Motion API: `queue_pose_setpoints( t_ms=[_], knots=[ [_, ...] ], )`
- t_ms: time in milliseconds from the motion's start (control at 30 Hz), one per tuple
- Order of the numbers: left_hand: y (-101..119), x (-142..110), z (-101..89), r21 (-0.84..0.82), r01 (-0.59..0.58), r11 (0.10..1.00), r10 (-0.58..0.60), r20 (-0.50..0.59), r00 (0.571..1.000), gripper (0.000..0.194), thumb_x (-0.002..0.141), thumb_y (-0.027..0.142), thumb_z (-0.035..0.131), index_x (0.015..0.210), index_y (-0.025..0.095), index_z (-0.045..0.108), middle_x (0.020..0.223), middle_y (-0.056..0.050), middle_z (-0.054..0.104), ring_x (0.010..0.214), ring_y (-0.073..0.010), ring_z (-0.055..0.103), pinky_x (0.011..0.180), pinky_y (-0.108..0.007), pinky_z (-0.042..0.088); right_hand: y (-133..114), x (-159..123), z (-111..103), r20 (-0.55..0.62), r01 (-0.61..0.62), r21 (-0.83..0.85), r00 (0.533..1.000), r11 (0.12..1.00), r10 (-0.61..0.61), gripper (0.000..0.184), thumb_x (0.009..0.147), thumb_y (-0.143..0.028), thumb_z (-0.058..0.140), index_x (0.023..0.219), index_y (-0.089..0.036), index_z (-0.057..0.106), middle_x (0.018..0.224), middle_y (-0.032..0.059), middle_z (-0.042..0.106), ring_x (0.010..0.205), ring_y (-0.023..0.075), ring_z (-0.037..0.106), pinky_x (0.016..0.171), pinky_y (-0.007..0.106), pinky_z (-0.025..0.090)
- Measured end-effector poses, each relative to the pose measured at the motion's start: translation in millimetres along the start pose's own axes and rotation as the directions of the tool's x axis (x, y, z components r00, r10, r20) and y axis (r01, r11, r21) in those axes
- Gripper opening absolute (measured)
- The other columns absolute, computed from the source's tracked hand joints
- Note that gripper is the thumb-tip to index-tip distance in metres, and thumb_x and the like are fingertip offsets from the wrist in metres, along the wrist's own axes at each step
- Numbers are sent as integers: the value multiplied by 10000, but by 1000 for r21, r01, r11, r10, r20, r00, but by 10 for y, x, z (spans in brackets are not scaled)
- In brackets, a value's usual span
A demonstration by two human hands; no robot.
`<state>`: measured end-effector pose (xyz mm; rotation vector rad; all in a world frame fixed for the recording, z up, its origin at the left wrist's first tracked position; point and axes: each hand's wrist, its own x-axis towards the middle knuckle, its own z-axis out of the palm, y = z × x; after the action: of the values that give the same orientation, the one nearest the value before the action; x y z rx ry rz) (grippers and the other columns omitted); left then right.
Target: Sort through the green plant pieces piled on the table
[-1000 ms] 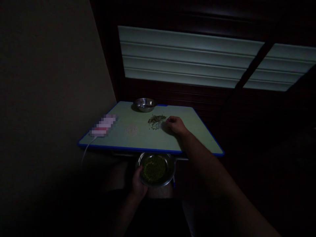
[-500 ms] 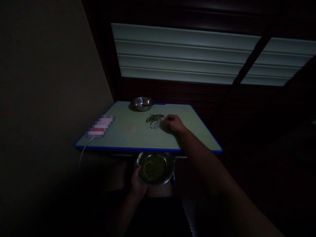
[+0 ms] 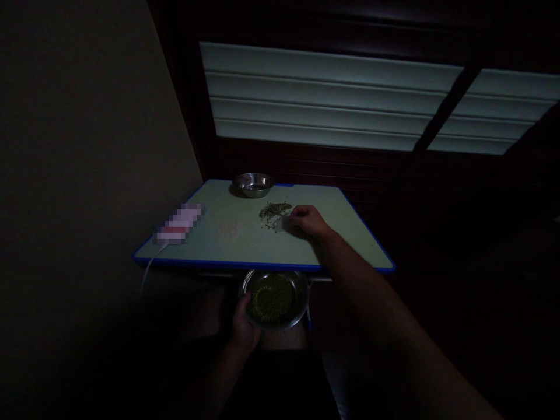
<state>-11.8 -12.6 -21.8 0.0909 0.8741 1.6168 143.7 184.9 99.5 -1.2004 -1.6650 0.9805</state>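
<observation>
In the head view, the right hand (image 3: 310,221) is reaching over the surface (image 3: 262,251), its grip seemingly pinching a clear piece (image 3: 281,223). The grains (image 3: 273,211) are lying just left of and slightly beyond this grip, their heap running longest roughly left to right. The left hand (image 3: 245,326) is staying farther from them, gripping the rim of a bowl (image 3: 300,294) of green contents (image 3: 272,298) below the surface's near edge.

A single head-worn camera looks from above and behind the left hand (image 3: 245,326) and right hand (image 3: 308,221), facing forward and down (both forearms (image 3: 376,297) come in from below). It stands far enough back to show the whole tabletop (image 3: 262,248) around the right hand and slatted panels (image 3: 328,99) beyond.
</observation>
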Motion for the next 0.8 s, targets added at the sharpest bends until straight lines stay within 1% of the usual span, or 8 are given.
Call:
queue_pose_setpoints(
  t_ms=[133, 267, 467, 633, 800],
  knots=[
    [2, -9, 7, -3, 1, 1000, -1, 3, 1000, 304, 681, 359, 643, 921, 185, 712, 906, -70, 746, 934, -274, 671, 887, -418, 502, -10, -10, -4, 5, 3, -11, 1000, 1000, -3, 134, 555, -283, 613, 590, -163, 565, 515, -30, 486, 491, 85, 399, 478, 232, 303],
    [0, -13, 19, -24, -2, 1000, 2, -9, 1000, 306, 675, 338, 652, 934, 187, 712, 892, -63, 747, 910, -268, 677, 888, -419, 503, 12, 4, -2, 2, 12, -26, 1000, 1000, -12, 142, 551, -289, 612, 595, -160, 571, 536, -23, 509, 513, 91, 413, 498, 240, 322],
    [-1, -10, 17, -14, -25, 1000, 25, 0, 1000, 326, 691, 342, 644, 972, 190, 708, 910, -61, 746, 935, -265, 673, 896, -411, 499, 14, 12, 3, -57, 37, -50, 998, 998, -40, 120, 571, -281, 590, 594, -165, 568, 546, -22, 521, 540, 100, 428, 537, 250, 353],
    [12, -21, 26, -12, 10, 1000, -10, -8, 1000, 288, 687, 345, 636, 908, 179, 716, 896, -74, 749, 931, -279, 678, 903, -433, 499, -8, -9, 6, -32, 79, -23, 996, 997, -80, 132, 571, -288, 604, 599, -163, 573, 568, -16, 540, 553, 99, 438, 558, 251, 368],
    [10, -21, 29, 4, -1, 1000, 1, 15, 1000, 302, 688, 360, 640, 921, 183, 718, 889, -77, 749, 923, -281, 679, 905, -440, 496, -3, -11, 5, -2, 49, 22, 999, 999, -49, 130, 567, -286, 608, 597, -168, 565, 552, -18, 529, 534, 98, 430, 527, 243, 352]
  ],
)
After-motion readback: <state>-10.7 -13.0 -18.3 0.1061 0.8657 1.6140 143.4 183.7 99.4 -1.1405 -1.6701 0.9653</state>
